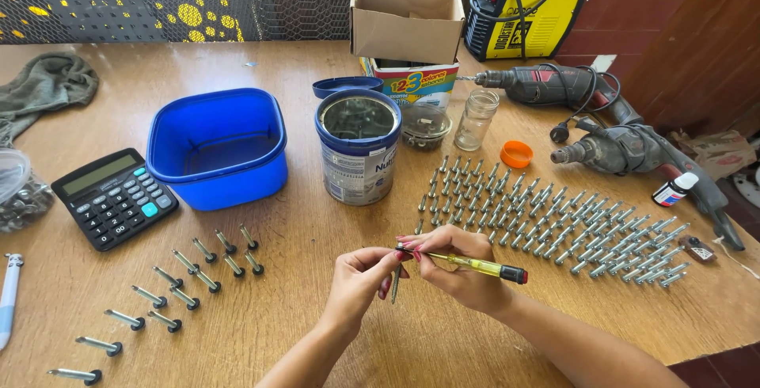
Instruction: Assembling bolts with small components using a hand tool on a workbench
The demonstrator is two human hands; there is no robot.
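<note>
Two hands: both at the near middle of the wooden table, close together, fingertips nearly meeting
Left hand: grip pinched on a long threaded metal screw; screw hangs point-down from the fingertips, just above the table
Right hand: grip closed round a slim screwdriver; handle translucent yellow with a black and red end cap; it lies almost level, tip toward the head of the screw
Screw rows, right: many grey metal screws laid in tight slanted rows beyond and right of the right hand
Screw rows, left: fewer screws with dark round washers, spaced apart in two slanted lines
Blue tub: square plastic, rounded corners, glossy
Tin: cylindrical metal can, blue rim, open; its blue lid lies behind
Glass jar: clear, small, upright; orange cap just beside it
Calculator: black, flat, at left
Drills: two, dusty, corded, at far right
Cardboard box: open, at the back edge
</note>
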